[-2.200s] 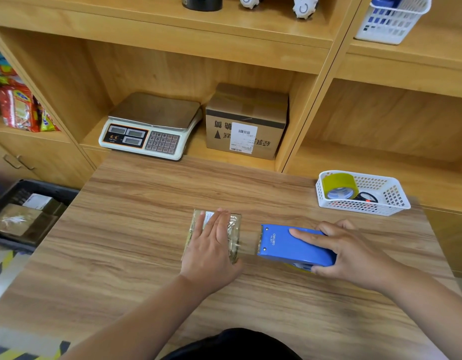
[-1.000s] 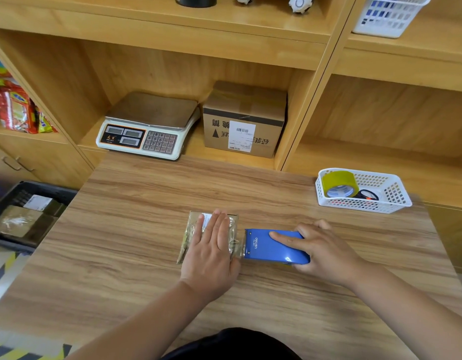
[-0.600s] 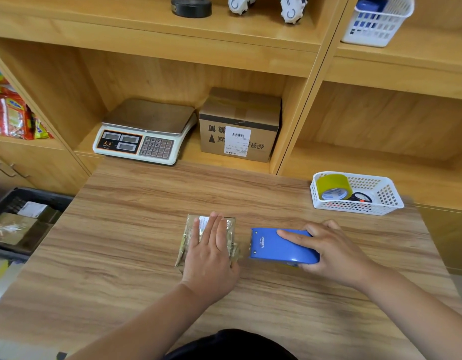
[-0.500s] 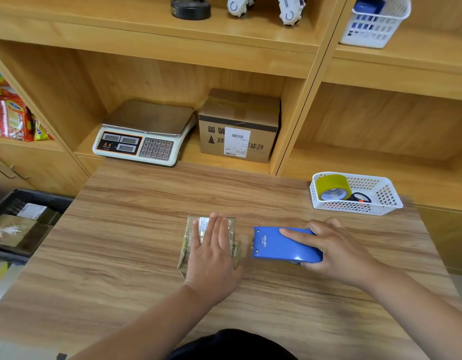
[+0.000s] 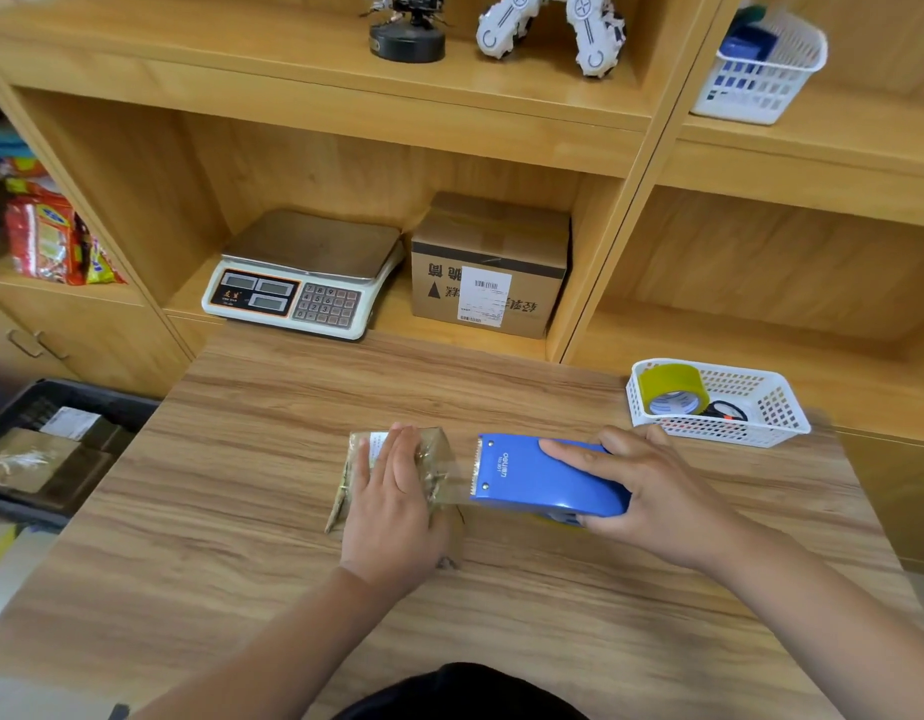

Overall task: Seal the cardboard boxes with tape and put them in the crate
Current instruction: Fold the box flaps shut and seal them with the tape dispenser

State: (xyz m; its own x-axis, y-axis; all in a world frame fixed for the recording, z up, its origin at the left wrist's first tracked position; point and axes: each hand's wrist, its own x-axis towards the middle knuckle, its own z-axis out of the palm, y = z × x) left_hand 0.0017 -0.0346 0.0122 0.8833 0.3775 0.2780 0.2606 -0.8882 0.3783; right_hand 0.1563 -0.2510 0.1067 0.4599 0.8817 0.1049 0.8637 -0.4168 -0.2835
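My left hand (image 5: 392, 511) lies flat, fingers straight and together, pressing down on the small cardboard box (image 5: 434, 458), which sits near the middle of the counter (image 5: 231, 517). The box looks wrapped in clear, crinkled tape. My right hand (image 5: 652, 491) is curled round the blue tape dispenser (image 5: 527, 480), forefinger stretched along its top, thumb underneath. The dispenser's toothed edge faces the box, just beside it, and a short strip of clear tape (image 5: 458, 492) runs between the two. The black crate (image 5: 85, 393) is down to my left, below the counter's edge (already holding a few taped parcels). At the far right corner of the counter stands a white basket (image 5: 761, 433) with a yellowish tape roll (image 5: 670, 388) in it. On the shelf behind are a scale (image 5: 304, 278) and a bigger labelled carton (image 5: 491, 236).
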